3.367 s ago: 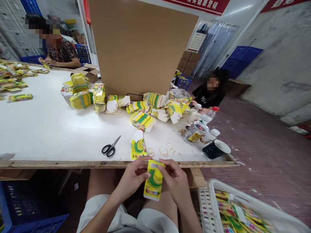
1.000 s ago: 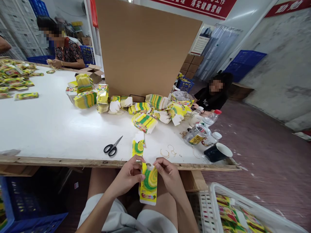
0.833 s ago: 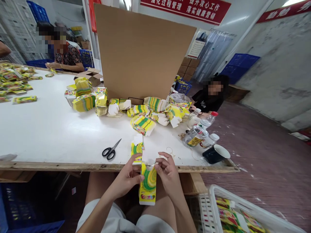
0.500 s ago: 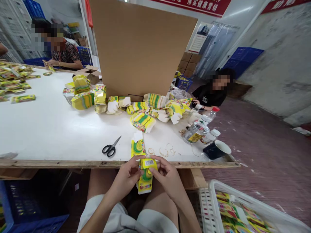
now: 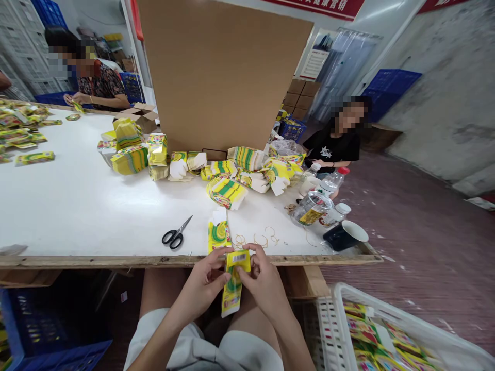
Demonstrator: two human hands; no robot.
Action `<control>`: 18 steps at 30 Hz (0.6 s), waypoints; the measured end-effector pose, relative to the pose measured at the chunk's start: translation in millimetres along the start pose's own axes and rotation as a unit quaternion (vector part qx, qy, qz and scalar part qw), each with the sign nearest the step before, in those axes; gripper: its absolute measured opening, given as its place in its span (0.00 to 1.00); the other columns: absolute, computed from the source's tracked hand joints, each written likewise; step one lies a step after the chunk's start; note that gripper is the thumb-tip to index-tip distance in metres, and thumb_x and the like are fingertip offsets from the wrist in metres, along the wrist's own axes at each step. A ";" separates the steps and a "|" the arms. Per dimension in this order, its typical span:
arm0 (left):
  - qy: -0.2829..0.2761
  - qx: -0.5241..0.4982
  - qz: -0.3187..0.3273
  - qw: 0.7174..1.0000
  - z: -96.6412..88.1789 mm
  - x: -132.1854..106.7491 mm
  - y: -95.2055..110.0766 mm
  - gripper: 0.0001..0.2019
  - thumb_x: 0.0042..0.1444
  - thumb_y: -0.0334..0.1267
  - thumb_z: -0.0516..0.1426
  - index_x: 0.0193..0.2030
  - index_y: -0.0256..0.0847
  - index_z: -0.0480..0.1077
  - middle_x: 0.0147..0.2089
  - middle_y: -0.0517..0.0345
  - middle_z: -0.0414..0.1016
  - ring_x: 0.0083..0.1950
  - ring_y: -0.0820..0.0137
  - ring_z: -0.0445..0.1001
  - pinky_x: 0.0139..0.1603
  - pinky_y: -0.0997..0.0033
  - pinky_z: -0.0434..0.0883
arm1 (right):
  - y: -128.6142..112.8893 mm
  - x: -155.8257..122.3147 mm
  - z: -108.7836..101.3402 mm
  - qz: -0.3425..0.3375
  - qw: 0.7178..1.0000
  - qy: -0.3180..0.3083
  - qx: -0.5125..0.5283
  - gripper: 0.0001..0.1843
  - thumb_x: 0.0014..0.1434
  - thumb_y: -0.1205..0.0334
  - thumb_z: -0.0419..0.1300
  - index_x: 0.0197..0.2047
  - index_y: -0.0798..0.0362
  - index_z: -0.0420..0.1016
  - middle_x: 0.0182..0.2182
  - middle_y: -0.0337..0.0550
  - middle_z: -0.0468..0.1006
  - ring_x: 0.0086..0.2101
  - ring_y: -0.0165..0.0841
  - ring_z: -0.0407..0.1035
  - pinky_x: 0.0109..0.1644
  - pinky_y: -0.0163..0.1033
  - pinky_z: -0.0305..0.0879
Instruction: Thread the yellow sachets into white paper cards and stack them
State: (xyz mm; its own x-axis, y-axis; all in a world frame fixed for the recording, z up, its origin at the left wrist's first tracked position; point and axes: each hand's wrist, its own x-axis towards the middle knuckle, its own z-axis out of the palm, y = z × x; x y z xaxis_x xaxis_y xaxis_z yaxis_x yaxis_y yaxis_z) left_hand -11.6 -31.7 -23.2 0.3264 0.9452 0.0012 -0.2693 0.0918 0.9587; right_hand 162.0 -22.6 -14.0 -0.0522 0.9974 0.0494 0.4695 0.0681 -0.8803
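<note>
A small yellow and green carton (image 5: 233, 288) stands upright over my lap, just below the table's front edge. My left hand (image 5: 207, 286) pinches its upper left side. My right hand (image 5: 263, 281) grips its upper right side, fingers closed over the folded top flap with a barcode. A flat carton blank (image 5: 217, 232) lies on the white table (image 5: 77, 206) just beyond my hands. Black scissors (image 5: 177, 235) lie to its left, and several rubber bands (image 5: 263, 238) to its right.
Stacks of flat blanks (image 5: 228, 191) lie before a tall cardboard sheet (image 5: 224, 77). A dark mug (image 5: 344, 236), jar and bottles stand at the table's right corner. A white basket (image 5: 386, 335) of finished cartons sits lower right, a blue crate (image 5: 46, 335) lower left. Two other people sit nearby.
The carton's top flap, open a second ago, is now folded down with the barcode on top. Both hands have closed in on the carton's upper end.
</note>
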 end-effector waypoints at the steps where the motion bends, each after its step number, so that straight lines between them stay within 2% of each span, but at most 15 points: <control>1: 0.004 0.005 0.000 1.000 -0.5 0.0 0.4 0.24 0.58 0.36 0.60 0.62 0.42 0.65 0.54 0.47 0.79 0.52 0.60 0.78 0.50 0.66 0.73 | 1.0 -0.4 -0.4 -0.002 1.000 0.012 -0.002 0.21 0.53 0.61 0.63 0.52 0.47 0.72 0.25 0.33 0.72 0.25 0.32 0.65 0.28 0.33 0.60; 3: 0.004 0.000 -0.001 1.000 -4.2 0.3 1.1 0.24 0.58 0.36 0.61 0.61 0.43 0.66 0.51 0.48 0.81 0.51 0.61 0.78 0.49 0.66 0.73 | 2.6 -1.3 -3.3 -0.010 1.000 0.019 0.009 0.20 0.53 0.59 0.64 0.50 0.47 0.75 0.30 0.37 0.76 0.28 0.32 0.67 0.30 0.34 0.62; 5: -0.003 -0.020 -0.006 1.000 -9.8 0.5 1.9 0.22 0.57 0.35 0.62 0.59 0.43 0.67 0.49 0.49 0.82 0.49 0.61 0.79 0.49 0.67 0.73 | 3.7 -2.0 -7.0 -0.010 0.998 0.000 0.058 0.17 0.55 0.56 0.64 0.49 0.48 0.77 0.35 0.41 0.78 0.30 0.33 0.69 0.33 0.35 0.65; 8: -0.011 -0.043 -0.020 0.999 -13.4 -0.4 2.2 0.20 0.56 0.35 0.63 0.56 0.41 0.70 0.48 0.49 0.82 0.47 0.61 0.80 0.47 0.67 0.74 | 3.7 -1.6 -6.4 0.007 0.984 -0.018 0.174 0.17 0.54 0.50 0.66 0.44 0.51 0.79 0.34 0.43 0.79 0.33 0.35 0.71 0.37 0.38 0.68; 10: -0.005 -0.034 -0.020 0.999 -7.9 -1.5 1.5 0.20 0.55 0.34 0.63 0.55 0.40 0.71 0.48 0.48 0.82 0.48 0.61 0.80 0.46 0.67 0.74 | 2.2 -1.6 -2.5 0.017 0.974 0.007 0.225 0.18 0.49 0.48 0.70 0.38 0.52 0.80 0.31 0.44 0.79 0.33 0.37 0.72 0.38 0.40 0.70; 13: -0.007 -0.007 -0.004 1.000 9.7 -0.7 -1.9 0.19 0.53 0.31 0.62 0.54 0.40 0.72 0.50 0.49 0.81 0.51 0.61 0.78 0.49 0.67 0.74 | 2.3 -11.6 -10.7 0.019 0.976 0.059 0.211 0.18 0.46 0.46 0.71 0.32 0.52 0.80 0.30 0.45 0.81 0.32 0.39 0.74 0.37 0.41 0.71; 14: -0.020 0.004 -0.002 1.000 15.4 1.0 -3.5 0.20 0.54 0.30 0.61 0.54 0.41 0.72 0.50 0.49 0.81 0.51 0.61 0.78 0.50 0.66 0.74 | 4.8 -19.7 -22.0 0.018 0.981 0.077 0.175 0.18 0.47 0.45 0.70 0.32 0.51 0.80 0.30 0.46 0.81 0.32 0.40 0.74 0.36 0.42 0.71; 16: -0.044 0.048 -0.005 0.998 21.0 7.1 -7.6 0.20 0.55 0.31 0.59 0.56 0.42 0.71 0.50 0.49 0.81 0.51 0.61 0.79 0.51 0.64 0.74 | 15.3 -42.7 -59.6 0.017 0.992 0.120 0.043 0.17 0.50 0.44 0.67 0.32 0.50 0.81 0.32 0.47 0.82 0.33 0.42 0.74 0.36 0.43 0.71; 18: -0.016 0.154 0.005 0.988 15.4 16.3 -12.9 0.19 0.58 0.33 0.57 0.57 0.42 0.71 0.52 0.49 0.80 0.53 0.61 0.78 0.54 0.62 0.74 | 30.8 -68.7 -108.4 0.019 0.963 0.226 -0.144 0.17 0.49 0.43 0.65 0.32 0.47 0.81 0.32 0.47 0.81 0.32 0.43 0.73 0.36 0.45 0.68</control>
State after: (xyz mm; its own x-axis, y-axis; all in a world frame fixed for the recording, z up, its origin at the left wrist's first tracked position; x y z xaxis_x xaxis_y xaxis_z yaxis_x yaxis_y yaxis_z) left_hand 11.2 -22.3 -31.1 0.3540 0.9351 0.0153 0.0138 -0.0216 0.9997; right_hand 275.5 -86.6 6.6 0.3277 0.9032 0.2773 0.6921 -0.0297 -0.7212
